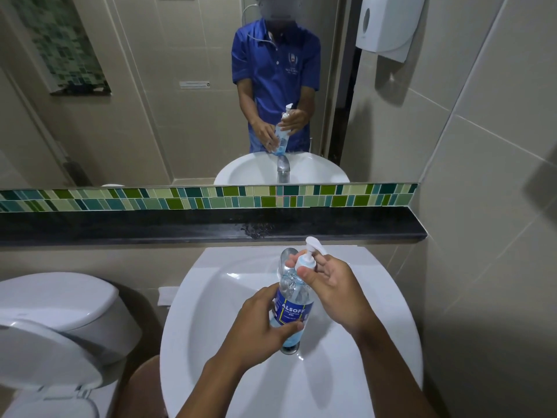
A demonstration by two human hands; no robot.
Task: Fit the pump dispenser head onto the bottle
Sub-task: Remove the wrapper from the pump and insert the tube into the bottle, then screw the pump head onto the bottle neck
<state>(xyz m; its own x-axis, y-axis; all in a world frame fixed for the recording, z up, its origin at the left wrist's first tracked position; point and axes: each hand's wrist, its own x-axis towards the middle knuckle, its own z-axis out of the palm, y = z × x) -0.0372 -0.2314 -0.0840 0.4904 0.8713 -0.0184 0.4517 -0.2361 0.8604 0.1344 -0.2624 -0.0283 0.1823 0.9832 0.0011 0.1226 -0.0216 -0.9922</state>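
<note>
The bottle (291, 309), clear with a blue label and a pale blue gel inside, is held above the white sink (211, 327), roughly over the drain, tilted with its neck leaning toward 12 o'clock. The left hand (259, 324) wraps the lower half of the bottle, thumb across the front below the label and fingers closed around the back. The right hand (328, 282) comes in from 3 o'clock, its thumb and fingertips pinched on the white collar of the pump dispenser head (307, 256), which already sits on the neck with the dip tube running down inside the liquid. The nozzle points toward 1 o'clock. Whether the collar is fully threaded cannot be told from here.

The step in hand looks like screwing the collar down. To do it well, the left hand should grip firmly and hold the bottle still, acting as the anchor, while the right turns only the collar, not the nozzle stem. Keeping the head square to the neck matters most: a tilted start risks cross-threading, and the collar would bind early. Bringing the bottle closer to upright would help keep gel from reaching the neck. Short turns with a re-grip between them should do, stopping when the collar is snug.
</note>
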